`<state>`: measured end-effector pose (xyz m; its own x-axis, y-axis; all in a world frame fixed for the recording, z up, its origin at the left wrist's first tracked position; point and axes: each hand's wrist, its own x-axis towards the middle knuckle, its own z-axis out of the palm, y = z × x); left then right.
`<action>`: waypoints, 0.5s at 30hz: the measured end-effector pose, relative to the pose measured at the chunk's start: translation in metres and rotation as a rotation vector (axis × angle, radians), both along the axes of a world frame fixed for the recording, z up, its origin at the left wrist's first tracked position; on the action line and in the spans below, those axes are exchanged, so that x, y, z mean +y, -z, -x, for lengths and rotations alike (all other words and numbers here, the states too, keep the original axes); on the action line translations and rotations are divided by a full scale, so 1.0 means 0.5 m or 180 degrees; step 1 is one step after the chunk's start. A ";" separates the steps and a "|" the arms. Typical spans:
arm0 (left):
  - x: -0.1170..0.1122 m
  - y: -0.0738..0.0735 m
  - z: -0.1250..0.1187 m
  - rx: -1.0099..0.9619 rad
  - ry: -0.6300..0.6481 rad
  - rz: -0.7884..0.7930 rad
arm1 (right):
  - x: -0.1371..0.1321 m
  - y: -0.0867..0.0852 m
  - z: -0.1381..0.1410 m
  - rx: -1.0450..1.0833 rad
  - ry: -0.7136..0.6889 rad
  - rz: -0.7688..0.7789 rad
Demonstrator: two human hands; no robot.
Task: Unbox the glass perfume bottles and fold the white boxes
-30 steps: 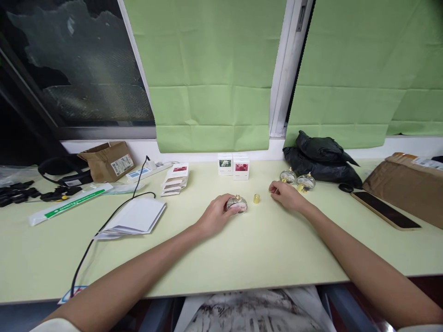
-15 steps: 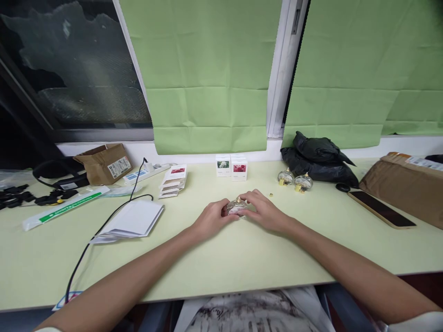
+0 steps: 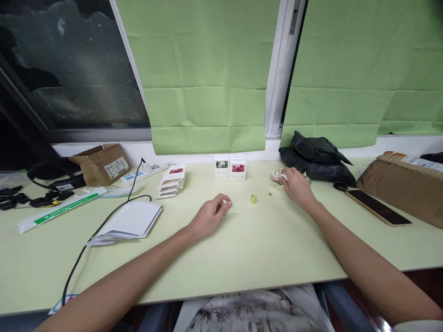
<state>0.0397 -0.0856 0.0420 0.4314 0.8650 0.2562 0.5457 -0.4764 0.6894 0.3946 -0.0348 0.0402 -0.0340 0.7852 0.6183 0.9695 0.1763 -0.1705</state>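
Observation:
My right hand [image 3: 298, 188] reaches to the back right of the table, its fingers closed around a small round glass perfume bottle [image 3: 276, 177] with gold fittings. Part of another glass bottle shows behind that hand, so I cannot make out fully which pieces it covers. My left hand [image 3: 210, 216] rests on the table in the middle, fingers loosely curled, a gap between thumb and index finger, nothing seen in it. Between the hands stands a yellow, see-through cap [image 3: 254, 199]. A tiny gold ring-like piece [image 3: 270, 194] lies to its right.
Small white boxes with flower pictures [image 3: 237, 169] stand at the back. Left are opened flat boxes [image 3: 171, 180], white folded paper [image 3: 130, 218], a black cable [image 3: 98, 233] and a brown carton [image 3: 104, 166]. Right are black bags [image 3: 318, 161], a phone [image 3: 377, 207] and a brown parcel [image 3: 403, 184].
The bottle both hands held in the middle is gone from there. My right hand has moved right and back to the bottles; my left hand has stayed nearly in place. The yellow cap now shows.

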 end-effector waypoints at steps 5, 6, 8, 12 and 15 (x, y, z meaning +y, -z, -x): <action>0.000 0.002 0.000 0.0020 -0.0005 -0.0045 | 0.029 0.035 -0.030 -0.0197 0.0427 0.0434; 0.000 0.002 0.000 0.0021 -0.0006 -0.0048 | 0.031 0.037 -0.029 -0.0183 0.0439 0.0463; 0.000 0.001 0.000 0.0026 0.0000 -0.0041 | 0.034 0.040 -0.026 -0.0090 0.0446 0.0516; 0.000 0.001 0.001 0.0042 0.0009 -0.0003 | 0.034 0.041 -0.023 0.0075 0.0454 0.0523; 0.001 0.001 0.000 0.0055 0.0023 -0.0004 | 0.034 0.043 -0.025 0.0135 0.0485 0.0447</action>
